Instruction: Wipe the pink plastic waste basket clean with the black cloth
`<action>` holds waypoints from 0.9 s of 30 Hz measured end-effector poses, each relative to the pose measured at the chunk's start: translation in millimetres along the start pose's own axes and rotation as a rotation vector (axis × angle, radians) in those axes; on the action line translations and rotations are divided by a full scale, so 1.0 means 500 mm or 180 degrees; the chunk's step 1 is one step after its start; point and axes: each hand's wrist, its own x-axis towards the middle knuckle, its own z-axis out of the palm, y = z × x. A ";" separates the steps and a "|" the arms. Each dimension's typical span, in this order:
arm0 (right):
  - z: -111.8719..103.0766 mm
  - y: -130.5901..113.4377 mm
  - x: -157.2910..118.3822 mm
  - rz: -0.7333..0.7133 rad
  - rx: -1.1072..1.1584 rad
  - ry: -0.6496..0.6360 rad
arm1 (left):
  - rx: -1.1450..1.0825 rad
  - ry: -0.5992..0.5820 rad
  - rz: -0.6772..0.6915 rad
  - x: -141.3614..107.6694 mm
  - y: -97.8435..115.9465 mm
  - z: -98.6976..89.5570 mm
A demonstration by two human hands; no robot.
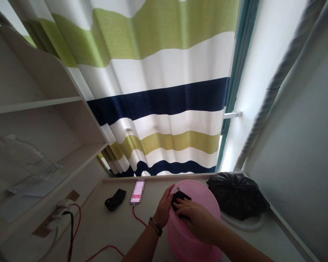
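Observation:
A small bundle of black cloth (178, 199) with a pale tag-like spot at its top edge rests on the round top of a pink plastic bucket (207, 203). My left hand (164, 208), with a beaded bracelet at the wrist, closes on the cloth's left edge beside the bucket's rim. From the right, my right hand (195, 218) lies over the cloth, its fingers bent onto it. Both thumbs are mostly hidden. Another folded black cloth piece (115, 199), sock-like, lies on the white tabletop (98, 225) to the left.
A phone (137, 191) with a blurred screen lies on the table, its red cable (105, 247) running left. Plugs sit in a wall socket (56, 216). A tied black plastic bag (236, 196) stands right. A shelf holds a clear bottle (30, 154). A striped curtain (164, 98) hangs behind.

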 end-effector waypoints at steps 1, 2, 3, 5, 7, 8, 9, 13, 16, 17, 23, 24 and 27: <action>-0.001 -0.014 -0.011 -0.0065 0.0055 -0.0083 | -0.0009 0.0012 -0.0025 -0.001 0.000 0.001; -0.005 -0.025 -0.023 -0.0118 0.0118 -0.0173 | -0.0025 0.0025 -0.0056 -0.001 -0.001 0.001; -0.012 -0.034 -0.036 -0.0151 0.0182 -0.0265 | -0.0046 0.0037 -0.0088 -0.001 -0.003 0.002; -0.035 -0.042 -0.063 -0.0124 0.0291 -0.0440 | -0.0096 0.0052 -0.0146 -0.001 -0.008 0.003; -0.067 -0.038 -0.086 0.0053 0.0365 -0.0540 | -0.0132 0.0032 -0.0189 -0.001 -0.011 0.004; -0.084 -0.033 -0.096 0.0174 0.0395 -0.0556 | -0.0142 0.0009 -0.0205 -0.002 -0.011 0.004; -0.102 -0.026 -0.105 0.0291 0.0420 -0.0547 | -0.0148 -0.0018 -0.0218 -0.002 -0.010 0.004; -0.159 0.016 -0.124 0.0585 0.0322 -0.0442 | -0.0150 -0.0146 -0.0245 -0.002 -0.003 0.004; -0.163 0.055 -0.117 0.0773 0.0066 -0.0149 | -0.0154 -0.0238 -0.0248 0.000 -0.004 0.003; -0.155 0.068 -0.109 0.0848 -0.0050 0.0002 | -0.0157 -0.0262 -0.0243 0.001 -0.007 0.002; -0.065 0.110 -0.021 0.1015 -0.0746 0.0626 | -0.0148 -0.0309 -0.0165 0.008 -0.026 -0.009; -0.051 0.110 -0.005 0.0975 -0.0792 0.0657 | -0.0144 -0.0299 -0.0142 0.009 -0.028 -0.010; -0.016 0.098 0.033 0.0733 -0.0727 0.0522 | -0.0140 -0.0252 -0.0051 0.011 -0.032 -0.012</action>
